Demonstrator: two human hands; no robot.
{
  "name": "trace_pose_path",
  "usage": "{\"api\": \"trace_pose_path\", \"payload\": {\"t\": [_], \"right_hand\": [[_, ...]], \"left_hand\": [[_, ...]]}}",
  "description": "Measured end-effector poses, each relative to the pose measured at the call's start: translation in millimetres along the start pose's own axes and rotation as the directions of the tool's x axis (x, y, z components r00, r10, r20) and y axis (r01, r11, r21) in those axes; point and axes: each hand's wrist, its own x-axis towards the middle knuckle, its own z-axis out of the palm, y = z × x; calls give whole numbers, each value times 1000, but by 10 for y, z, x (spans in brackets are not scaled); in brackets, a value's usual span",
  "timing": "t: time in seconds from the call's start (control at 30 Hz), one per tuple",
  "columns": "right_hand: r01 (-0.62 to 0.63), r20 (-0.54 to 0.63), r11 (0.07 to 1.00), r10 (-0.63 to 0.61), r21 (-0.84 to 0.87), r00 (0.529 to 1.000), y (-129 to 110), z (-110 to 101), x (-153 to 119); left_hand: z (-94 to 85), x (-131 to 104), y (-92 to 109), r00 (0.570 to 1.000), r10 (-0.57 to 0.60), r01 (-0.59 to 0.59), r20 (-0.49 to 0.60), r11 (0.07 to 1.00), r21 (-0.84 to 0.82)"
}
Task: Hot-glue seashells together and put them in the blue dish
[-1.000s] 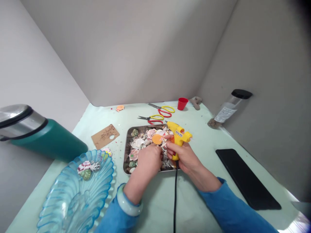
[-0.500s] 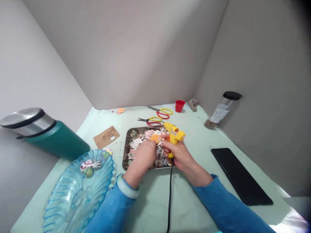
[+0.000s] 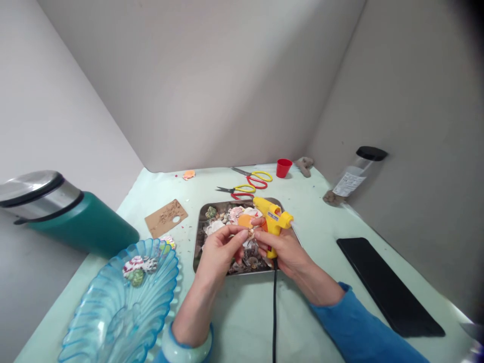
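Observation:
My right hand (image 3: 282,247) is wrapped around the handle of a yellow hot glue gun (image 3: 271,214), whose nozzle points up and left. Its thumb and fingertip also pinch a small pale shell piece (image 3: 250,233), too small to make out well. The fingertips of my left hand (image 3: 221,249) close on that same piece from the left, thumb against forefinger. Both hands are over a metal tray (image 3: 195,252) full of shells (image 3: 215,227). An orange shell (image 3: 245,221) lies in the tray just behind the fingertips. From the gun, a black cord (image 3: 275,312) runs toward me.
At left are a blue shell-shaped dish (image 3: 113,302) holding painted shells, a green bottle (image 3: 91,222) and a brown palette-shaped board (image 3: 166,218). Behind the tray lie two scissors (image 3: 260,176) (image 3: 242,190) and a red cup (image 3: 283,168). Rightward are a clear black-lidded container (image 3: 355,174) and a black slab (image 3: 389,287).
My left hand has come up out of the shells and turned, its fingertips now meeting the small piece at my right fingers. The glue gun stays in my right hand.

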Motion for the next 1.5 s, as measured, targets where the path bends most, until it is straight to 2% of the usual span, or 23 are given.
{"api": "trace_pose_path", "payload": {"t": [0.23,0.43,0.63,0.83,1.3,1.5], "right_hand": [[-32,35,997,35,-68,999,2,9,-2],[-75,84,995,80,-62,993,9,-7,-13],[-93,20,996,92,16,996,5,2,-18],[-36,-41,999,35,-16,999,17,-8,-8],[-36,-26,996,35,-76,999,34,-30,-5],[-19,-34,999,17,-48,999,55,-38,-5]], "left_hand": [[-40,40,-51,998,-58,59,15,990,-125],[-81,22,-49,977,-148,167,156,979,-117],[-83,13,-53,984,-153,167,95,973,-162],[-62,5,-43,987,-163,162,11,964,-212],[-67,-7,-67,990,-118,131,74,969,-209],[-75,0,-71,989,-123,137,82,972,-192]]}}
